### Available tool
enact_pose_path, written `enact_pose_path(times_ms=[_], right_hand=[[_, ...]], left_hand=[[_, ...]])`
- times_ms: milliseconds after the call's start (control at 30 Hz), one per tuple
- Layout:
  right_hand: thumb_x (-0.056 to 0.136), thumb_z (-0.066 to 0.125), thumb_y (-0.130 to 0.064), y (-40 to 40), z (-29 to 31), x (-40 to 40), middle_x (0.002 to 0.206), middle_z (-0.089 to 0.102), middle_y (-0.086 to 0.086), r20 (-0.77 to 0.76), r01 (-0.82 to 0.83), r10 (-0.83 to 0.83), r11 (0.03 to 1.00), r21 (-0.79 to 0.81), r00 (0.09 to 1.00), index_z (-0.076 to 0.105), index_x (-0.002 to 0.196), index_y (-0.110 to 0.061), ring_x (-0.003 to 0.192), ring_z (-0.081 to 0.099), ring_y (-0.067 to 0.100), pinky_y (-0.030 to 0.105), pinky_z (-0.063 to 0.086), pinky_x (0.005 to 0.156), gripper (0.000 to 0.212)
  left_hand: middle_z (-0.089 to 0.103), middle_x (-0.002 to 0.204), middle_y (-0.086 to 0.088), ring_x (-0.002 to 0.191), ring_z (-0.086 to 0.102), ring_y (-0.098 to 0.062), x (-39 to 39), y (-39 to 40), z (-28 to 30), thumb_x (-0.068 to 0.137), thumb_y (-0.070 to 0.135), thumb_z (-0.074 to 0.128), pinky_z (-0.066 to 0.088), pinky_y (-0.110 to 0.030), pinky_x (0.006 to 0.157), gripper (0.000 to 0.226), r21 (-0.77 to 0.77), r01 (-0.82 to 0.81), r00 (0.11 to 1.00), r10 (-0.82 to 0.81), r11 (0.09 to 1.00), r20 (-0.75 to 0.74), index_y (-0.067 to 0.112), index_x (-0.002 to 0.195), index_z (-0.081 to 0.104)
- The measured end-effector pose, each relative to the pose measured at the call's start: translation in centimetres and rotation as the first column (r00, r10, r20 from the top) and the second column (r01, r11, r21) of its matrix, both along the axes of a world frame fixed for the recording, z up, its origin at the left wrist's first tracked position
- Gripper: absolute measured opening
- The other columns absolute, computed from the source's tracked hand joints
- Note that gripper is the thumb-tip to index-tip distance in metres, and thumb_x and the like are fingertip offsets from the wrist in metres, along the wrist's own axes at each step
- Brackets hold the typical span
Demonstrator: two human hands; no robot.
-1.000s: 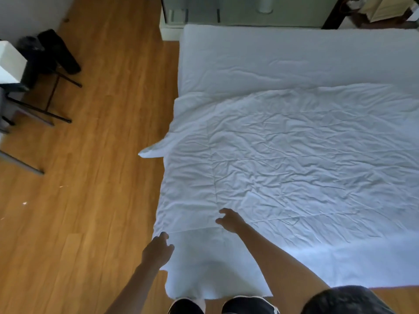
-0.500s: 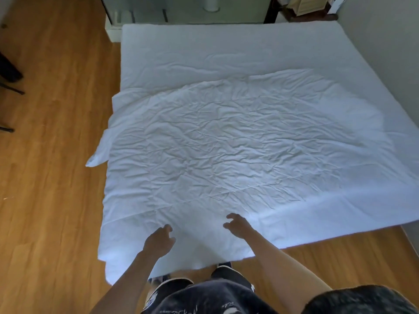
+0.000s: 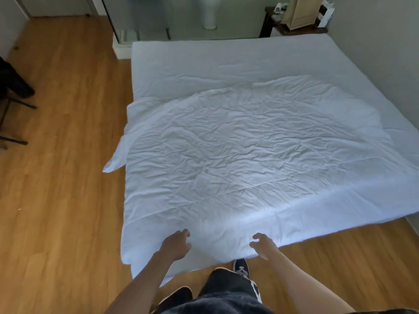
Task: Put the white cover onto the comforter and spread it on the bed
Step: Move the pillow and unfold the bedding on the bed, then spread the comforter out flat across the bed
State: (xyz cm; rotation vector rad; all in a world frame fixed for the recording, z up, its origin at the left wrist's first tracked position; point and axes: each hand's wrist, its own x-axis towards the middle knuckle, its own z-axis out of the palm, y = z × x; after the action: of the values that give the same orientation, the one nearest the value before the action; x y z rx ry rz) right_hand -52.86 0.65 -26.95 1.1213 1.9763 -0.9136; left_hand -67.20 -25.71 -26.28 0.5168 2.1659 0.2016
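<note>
Bed [image 3: 226,57] w/ white sheet fills the room's right side on the wood floor [image 3: 63,177]. Covered comforter [image 3: 238,155] lies spread, wrinkled, across the bed's near half, near edge hanging over. Left hand [image 3: 175,244] and right hand [image 3: 264,245] at that edge, fingers loosely curled; prob. touching fabric, grip unclear.

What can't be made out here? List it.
- Head view: the comforter itself is hidden under white fabric.
- Whether left hand and right hand pinch cloth: fingertips unclear.
- Nightstand items: too small, dim.
- Chair: cut off by left edge.
</note>
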Motion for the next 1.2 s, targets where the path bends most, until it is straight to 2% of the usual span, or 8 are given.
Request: enact_pose_path(times_ms=[133,333,467,600,700,833,1067,1200], right_hand=[[0.095,0.05,-0.025,-11.1,-0.9,-2.6,0.133,0.054,0.007,0.007,-0.033,0.033,0.999,0.011,0.999,0.048,0.134,-0.015,0.113,0.056,0.023,0.028,0.044,0.09,0.041],[0.092,0.052,-0.028,-29.9,-0.7,-9.6,0.132,0.058,0.001,-0.033,-0.219,0.216,0.97,-0.108,0.976,0.049,0.135,-0.023,0.108,0.057,0.018,0.026,0.044,0.093,0.043],[0.095,0.052,-0.032,-36.7,-0.6,-15.1,0.135,0.056,0.001,-0.075,-0.359,0.352,0.925,-0.127,0.933,0.046,0.139,-0.024,0.121,0.054,0.019,0.026,0.041,0.098,0.045],[0.095,0.051,-0.032,-38.4,-1.2,-20.0,0.136,0.056,0.002,-0.066,-0.292,0.286,0.948,-0.122,0.956,0.046,0.139,-0.024,0.121,0.054,0.02,0.027,0.042,0.098,0.045],[0.094,0.05,-0.03,-38.0,-2.4,-23.3,0.136,0.055,0.002,-0.043,-0.203,0.2,0.974,-0.098,0.979,0.046,0.139,-0.024,0.12,0.054,0.019,0.026,0.043,0.097,0.045],[0.095,0.047,-0.027,-37.5,-4.5,-28.8,0.141,0.05,0.0,0.027,-0.124,0.127,0.987,-0.098,0.992,0.044,0.14,-0.02,0.122,0.052,0.018,0.023,0.041,0.095,0.045],[0.095,0.05,-0.028,-36.9,-3.4,-45.0,0.136,0.053,0.004,-0.019,-0.017,0.015,0.99,-0.14,1.0,0.046,0.138,-0.019,0.118,0.055,0.021,0.028,0.043,0.095,0.044],[0.094,0.052,-0.029,-37.2,-2.0,-54.0,0.135,0.055,0.002,-0.072,0.013,-0.023,0.991,-0.136,0.997,0.047,0.138,-0.02,0.119,0.054,0.02,0.028,0.043,0.096,0.045]], left_hand=[[0.052,0.135,-0.008,0.117,0.055,-0.024,-2.0,-11.6,-0.1,0.098,0.03,0.044,0.044,-0.031,0.095,0.039,0.025,-0.052,0.999,0.051,0.998,0.018,0.018,0.134,0.044],[0.055,0.128,-0.004,0.095,0.056,-0.018,-5.3,-31.9,1.8,0.099,0.029,0.045,0.044,-0.028,0.077,0.04,-0.073,-0.278,0.955,0.283,0.958,0.082,0.017,0.137,0.044],[0.055,0.134,-0.004,0.113,0.059,-0.022,-10.6,-39.8,1.3,0.1,0.031,0.044,0.047,-0.032,0.09,0.045,-0.186,-0.405,0.912,0.41,0.895,-0.012,0.016,0.143,0.041],[0.058,0.125,-0.001,0.091,0.063,-0.019,-16.3,-40.4,0.9,0.1,0.033,0.043,0.045,-0.029,0.07,0.042,-0.162,-0.353,0.933,0.359,0.922,0.013,0.018,0.139,0.043],[0.055,0.125,-0.001,0.069,0.05,-0.009,-21.1,-38.7,0.8,0.1,0.03,0.043,0.036,-0.022,0.056,0.04,-0.088,-0.242,0.966,0.249,0.966,0.074,0.018,0.138,0.043],[0.049,0.135,-0.003,0.085,0.054,-0.014,-29.6,-37.1,0.8,0.099,0.034,0.044,0.04,-0.026,0.067,0.043,-0.081,-0.128,0.987,0.135,0.988,0.089,0.02,0.14,0.041],[0.054,0.12,-0.001,0.079,0.057,-0.015,-47.6,-35.6,3.4,0.1,0.031,0.043,0.044,-0.03,0.07,0.04,-0.127,-0.076,0.997,0.078,0.989,0.015,0.018,0.137,0.043],[0.054,0.13,-0.004,0.078,0.051,-0.017,-56.9,-35.2,3.8,0.1,0.031,0.044,0.038,-0.029,0.066,0.038,-0.108,-0.058,0.998,0.058,0.992,-0.006,0.018,0.136,0.044]])
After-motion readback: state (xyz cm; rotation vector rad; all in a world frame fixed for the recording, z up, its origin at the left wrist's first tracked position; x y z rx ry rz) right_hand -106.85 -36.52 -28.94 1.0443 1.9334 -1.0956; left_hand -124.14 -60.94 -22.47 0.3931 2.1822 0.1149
